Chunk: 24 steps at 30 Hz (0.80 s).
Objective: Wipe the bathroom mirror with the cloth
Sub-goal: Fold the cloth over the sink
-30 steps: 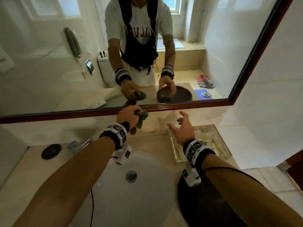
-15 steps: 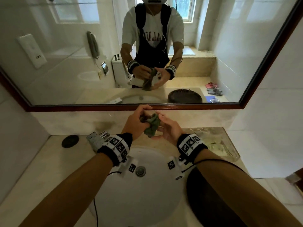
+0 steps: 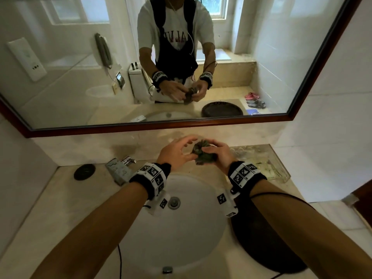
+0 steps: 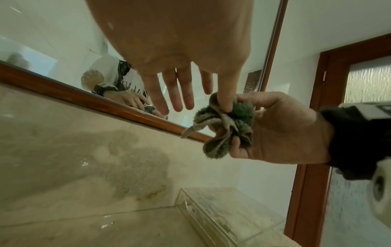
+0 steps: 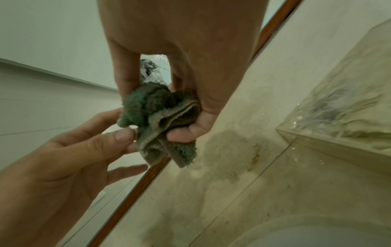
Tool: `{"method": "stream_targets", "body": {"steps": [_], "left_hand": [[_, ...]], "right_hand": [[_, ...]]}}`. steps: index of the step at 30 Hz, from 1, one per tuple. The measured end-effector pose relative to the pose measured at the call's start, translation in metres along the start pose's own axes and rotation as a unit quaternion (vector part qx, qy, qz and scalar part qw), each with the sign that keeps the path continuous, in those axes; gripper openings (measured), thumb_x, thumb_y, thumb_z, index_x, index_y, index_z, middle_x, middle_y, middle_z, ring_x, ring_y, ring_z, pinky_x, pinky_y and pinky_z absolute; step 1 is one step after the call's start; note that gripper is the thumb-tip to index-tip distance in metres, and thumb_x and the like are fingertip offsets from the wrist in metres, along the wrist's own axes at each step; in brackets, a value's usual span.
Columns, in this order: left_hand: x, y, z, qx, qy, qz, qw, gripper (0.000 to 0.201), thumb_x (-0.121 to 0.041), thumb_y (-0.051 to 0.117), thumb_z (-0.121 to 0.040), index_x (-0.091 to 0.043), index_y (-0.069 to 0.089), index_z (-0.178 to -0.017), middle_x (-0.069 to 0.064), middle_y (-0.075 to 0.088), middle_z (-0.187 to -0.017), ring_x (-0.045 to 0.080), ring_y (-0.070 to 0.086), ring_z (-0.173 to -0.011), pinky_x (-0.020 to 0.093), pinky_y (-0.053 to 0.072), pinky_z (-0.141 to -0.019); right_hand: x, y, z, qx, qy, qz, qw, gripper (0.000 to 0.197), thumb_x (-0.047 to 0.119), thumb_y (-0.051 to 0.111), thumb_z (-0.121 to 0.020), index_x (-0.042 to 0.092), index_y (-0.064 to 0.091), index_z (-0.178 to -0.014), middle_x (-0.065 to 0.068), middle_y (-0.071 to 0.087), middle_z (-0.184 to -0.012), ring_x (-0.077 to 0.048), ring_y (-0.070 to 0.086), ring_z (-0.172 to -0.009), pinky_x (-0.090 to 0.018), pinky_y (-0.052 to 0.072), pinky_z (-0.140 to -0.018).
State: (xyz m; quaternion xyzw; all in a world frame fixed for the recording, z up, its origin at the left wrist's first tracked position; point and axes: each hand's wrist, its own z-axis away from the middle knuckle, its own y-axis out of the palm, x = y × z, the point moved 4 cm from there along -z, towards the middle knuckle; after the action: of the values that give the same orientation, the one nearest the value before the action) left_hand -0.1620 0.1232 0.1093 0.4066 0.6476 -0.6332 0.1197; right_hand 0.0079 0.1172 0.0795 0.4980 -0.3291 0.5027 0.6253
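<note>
Now right hand [image 3: 218, 156] grips bunched cloth [image 3: 202, 152] above sink [image 3: 201, 238].

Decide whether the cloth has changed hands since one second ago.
Yes. The cloth was in the left hand near the mirror frame; now the right hand grips it, lower, over the sink's back edge.
</note>
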Motion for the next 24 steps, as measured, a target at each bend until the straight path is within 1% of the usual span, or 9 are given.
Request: {"method": "stream_targets", "body": {"steps": [3, 6, 8, 10, 12, 15, 18, 21, 24], "left_hand": [[-0.002, 0.012, -0.001, 0.027, 0.0, -0.007, 1.0, 0.056, -0.047, 0.071, -0.08, -0.043, 0.048, -0.131, -0.009, 0.057, -0.126, 0.011, 0.052, -0.113, 0.04, 0.048, -0.095], [-0.006, 0.026, -0.003, 0.038, -0.001, 0.019, 0.999, 0.056, -0.058, 0.067, -0.079, -0.042, 0.05, -0.13, -0.009, 0.054, -0.132, 0.012, 0.048, -0.118, 0.036, 0.043, -0.098], [-0.006, 0.038, -0.005, 0.044, -0.003, 0.023, 0.999, 0.054, -0.059, 0.066, -0.08, -0.042, 0.05, -0.13, -0.009, 0.052, -0.134, 0.013, 0.045, -0.122, 0.033, 0.04, -0.099], [-0.01, 0.052, -0.005, 0.048, 0.003, 0.025, 0.999, 0.052, -0.056, 0.065, -0.082, -0.039, 0.052, -0.129, -0.009, 0.052, -0.135, 0.014, 0.044, -0.124, 0.033, 0.039, -0.101], [-0.013, 0.067, -0.004, 0.05, 0.004, 0.034, 0.998, 0.05, -0.053, 0.066, -0.083, -0.037, 0.053, -0.128, -0.008, 0.053, -0.135, 0.014, 0.045, -0.124, 0.031, 0.037, -0.1], [-0.012, 0.093, 0.0, 0.068, -0.017, 0.057, 0.996, 0.05, -0.056, 0.065, -0.082, -0.038, 0.054, -0.128, -0.011, 0.05, -0.139, 0.01, 0.043, -0.126, 0.026, 0.034, -0.1], [-0.01, 0.119, 0.005, 0.09, -0.018, 0.069, 0.993, 0.052, -0.064, 0.062, -0.08, -0.04, 0.054, -0.126, -0.011, 0.051, -0.139, 0.011, 0.044, -0.128, 0.035, 0.038, -0.106], [-0.012, 0.139, 0.01, 0.114, -0.034, 0.061, 0.991, 0.049, -0.059, 0.062, -0.083, -0.039, 0.053, -0.127, -0.005, 0.049, -0.14, 0.016, 0.042, -0.129, 0.039, 0.037, -0.106], [-0.017, 0.151, 0.011, 0.124, -0.03, 0.063, 0.99, 0.048, -0.058, 0.062, -0.083, -0.039, 0.053, -0.126, -0.004, 0.051, -0.138, 0.017, 0.043, -0.128, 0.039, 0.037, -0.106]], "right_hand": [[-0.001, -0.024, 0.008, -0.053, 0.0, 0.022, 0.998, 0.04, -0.002, 0.072, -0.078, 0.004, 0.062, -0.117, -0.022, 0.063, -0.122, -0.042, 0.065, -0.103, -0.059, 0.056, -0.081], [-0.005, -0.048, 0.019, -0.08, 0.009, 0.051, 0.995, 0.04, 0.001, 0.074, -0.078, 0.007, 0.063, -0.116, -0.018, 0.066, -0.115, -0.036, 0.07, -0.09, -0.049, 0.06, -0.073], [-0.012, -0.065, 0.025, -0.1, 0.022, 0.071, 0.992, 0.04, 0.003, 0.073, -0.08, 0.008, 0.063, -0.118, -0.016, 0.068, -0.109, -0.03, 0.071, -0.079, -0.039, 0.061, -0.063], [-0.02, -0.082, 0.032, -0.128, 0.032, 0.08, 0.988, 0.034, 0.005, 0.073, -0.08, 0.01, 0.065, -0.112, -0.015, 0.068, -0.103, -0.027, 0.069, -0.074, -0.035, 0.059, -0.058], [-0.031, -0.101, 0.037, -0.16, 0.046, 0.09, 0.982, 0.024, 0.005, 0.073, -0.081, 0.015, 0.066, -0.101, -0.012, 0.067, -0.097, -0.027, 0.067, -0.076, -0.039, 0.058, -0.062], [-0.05, -0.125, 0.047, -0.202, 0.082, 0.088, 0.972, 0.021, 0.001, 0.074, -0.079, 0.017, 0.065, -0.089, -0.013, 0.067, -0.095, -0.03, 0.065, -0.079, -0.043, 0.058, -0.068], [-0.072, -0.148, 0.06, -0.224, 0.123, 0.108, 0.961, 0.022, -0.002, 0.076, -0.078, 0.016, 0.065, -0.084, -0.014, 0.07, -0.091, -0.031, 0.068, -0.079, -0.046, 0.06, -0.074], [-0.086, -0.167, 0.076, -0.217, 0.153, 0.202, 0.943, 0.016, 0.007, 0.076, -0.08, 0.012, 0.068, -0.093, -0.005, 0.074, -0.081, -0.022, 0.068, -0.069, -0.033, 0.059, -0.066], [-0.093, -0.184, 0.091, -0.231, 0.168, 0.259, 0.923, 0.026, 0.008, 0.078, -0.076, 0.011, 0.068, -0.1, -0.009, 0.075, -0.091, -0.018, 0.068, -0.07, -0.017, 0.049, -0.048]]}}
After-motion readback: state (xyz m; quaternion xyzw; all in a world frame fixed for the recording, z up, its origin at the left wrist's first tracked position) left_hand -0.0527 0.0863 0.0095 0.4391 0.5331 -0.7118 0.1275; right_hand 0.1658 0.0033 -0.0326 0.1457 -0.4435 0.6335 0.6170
